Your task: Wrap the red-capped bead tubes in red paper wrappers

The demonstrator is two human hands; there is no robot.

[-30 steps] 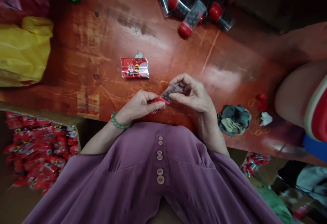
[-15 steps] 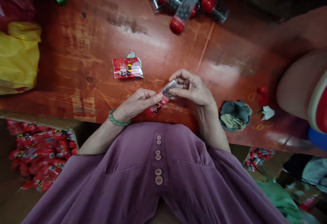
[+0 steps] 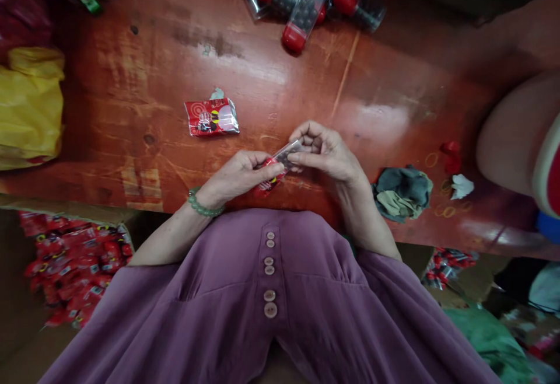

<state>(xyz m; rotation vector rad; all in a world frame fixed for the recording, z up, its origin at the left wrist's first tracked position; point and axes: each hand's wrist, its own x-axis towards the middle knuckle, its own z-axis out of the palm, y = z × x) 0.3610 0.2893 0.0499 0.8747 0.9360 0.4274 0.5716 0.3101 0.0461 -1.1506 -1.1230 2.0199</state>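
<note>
In front of my purple clothing, both hands meet over the table's near edge. Pinched in my right hand (image 3: 328, 153) is a clear tube (image 3: 287, 152) full of dark little balls, tilted with its upper end to the right. My left hand (image 3: 236, 178), with a green bead bracelet above it, closes on a red printed packet (image 3: 271, 184) at the tube's lower end. Fingers hide how far the tube sits inside the packet. Farther off, a stack of flat red printed packets (image 3: 205, 120) lies on the wooden table (image 3: 166, 74).
Several red-capped tubes (image 3: 294, 37) of dark balls lie at the far side. A yellow bag (image 3: 30, 110) is at left. Crumpled grey cloth (image 3: 402, 188) and a pale tub (image 3: 507, 139) stand at right. Below the left edge, a carton holds many red packages (image 3: 74, 267).
The tube appears lower against the red packet, and my left thumb has slid up along it. The view has shifted slightly; both hands keep hold.
</note>
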